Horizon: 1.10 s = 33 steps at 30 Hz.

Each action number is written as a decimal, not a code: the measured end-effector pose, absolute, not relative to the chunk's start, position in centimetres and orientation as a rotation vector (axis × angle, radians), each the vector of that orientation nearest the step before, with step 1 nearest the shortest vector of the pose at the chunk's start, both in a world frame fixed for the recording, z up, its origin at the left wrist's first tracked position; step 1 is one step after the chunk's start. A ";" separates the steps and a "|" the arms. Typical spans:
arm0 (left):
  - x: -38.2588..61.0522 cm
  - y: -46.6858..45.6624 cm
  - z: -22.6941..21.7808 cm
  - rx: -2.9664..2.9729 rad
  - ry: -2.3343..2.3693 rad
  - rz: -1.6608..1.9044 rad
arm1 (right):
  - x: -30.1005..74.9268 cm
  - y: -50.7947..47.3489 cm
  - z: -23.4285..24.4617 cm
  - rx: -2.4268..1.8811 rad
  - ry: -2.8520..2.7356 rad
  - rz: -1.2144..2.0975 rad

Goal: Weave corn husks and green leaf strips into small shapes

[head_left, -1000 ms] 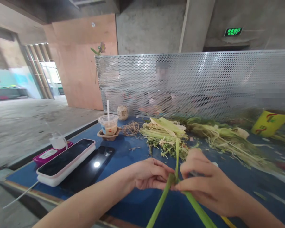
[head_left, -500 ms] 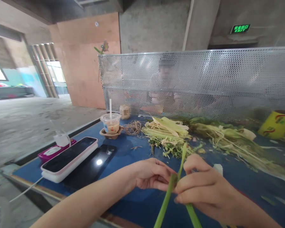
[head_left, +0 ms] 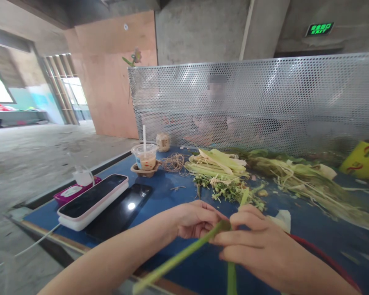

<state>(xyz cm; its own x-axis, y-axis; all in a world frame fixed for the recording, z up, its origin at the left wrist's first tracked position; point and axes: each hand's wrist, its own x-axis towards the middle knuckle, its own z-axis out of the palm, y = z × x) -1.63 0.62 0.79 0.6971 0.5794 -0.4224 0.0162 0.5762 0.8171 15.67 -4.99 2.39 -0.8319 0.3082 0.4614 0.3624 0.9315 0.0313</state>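
Note:
A long green plant stalk (head_left: 175,260) slants from between my hands down to the lower left. My left hand (head_left: 197,221) is closed at its upper end, with the fingertips partly hidden behind it. My right hand (head_left: 258,241) pinches a flat green leaf strip (head_left: 231,276), whose tip sticks up above the fingers while its other end hangs below. Stalk and strip cross where the fingers of both hands meet. Just beyond the hands lies a heap of small green sprigs (head_left: 224,187), and behind it a stack of pale green husks (head_left: 217,162).
A drink cup (head_left: 145,157) with a straw stands in a cardboard holder beside tangled twine (head_left: 174,163). Phones (head_left: 94,196) and a magenta box (head_left: 69,193) lie left. More leaves (head_left: 307,180) spread right. A perforated metal screen (head_left: 178,98) borders the blue table, a person behind it.
The green stalk has swung from nearly upright to a low slant toward the left. The strip's lower end has shifted left under my right hand. The view has turned slightly left.

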 end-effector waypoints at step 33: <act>-1.5 -0.7 2.0 1.325 0.675 0.560 | 16.4 -2.3 1.8 -1.407 -2.024 0.186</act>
